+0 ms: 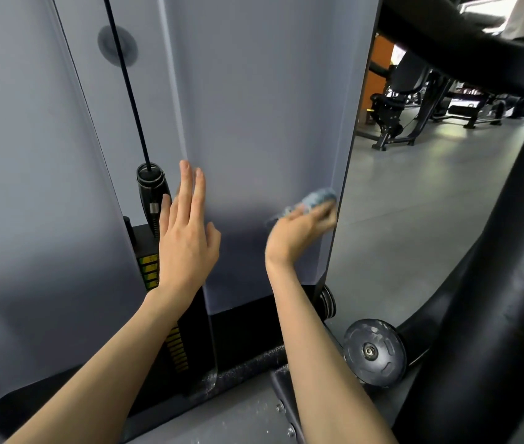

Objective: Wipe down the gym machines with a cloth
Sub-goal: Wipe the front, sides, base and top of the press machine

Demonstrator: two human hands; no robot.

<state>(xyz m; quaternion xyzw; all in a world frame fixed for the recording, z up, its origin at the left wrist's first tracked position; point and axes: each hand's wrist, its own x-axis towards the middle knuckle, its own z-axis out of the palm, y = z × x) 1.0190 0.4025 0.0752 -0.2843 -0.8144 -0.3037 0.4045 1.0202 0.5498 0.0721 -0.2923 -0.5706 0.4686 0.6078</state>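
Smooth grey panel [254, 123]: left hand [187, 238] flat, fingers straight; right hand [299, 232] grips crumpled cloth [318, 198].

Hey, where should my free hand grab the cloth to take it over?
Probably pinch the bunched end of the cloth poking out above the right hand, coming from the left with the left hand; the rest is buried in that grip.

Against right edge of panel [254, 107], cloth [319, 198]; cable [126, 81] leftward.
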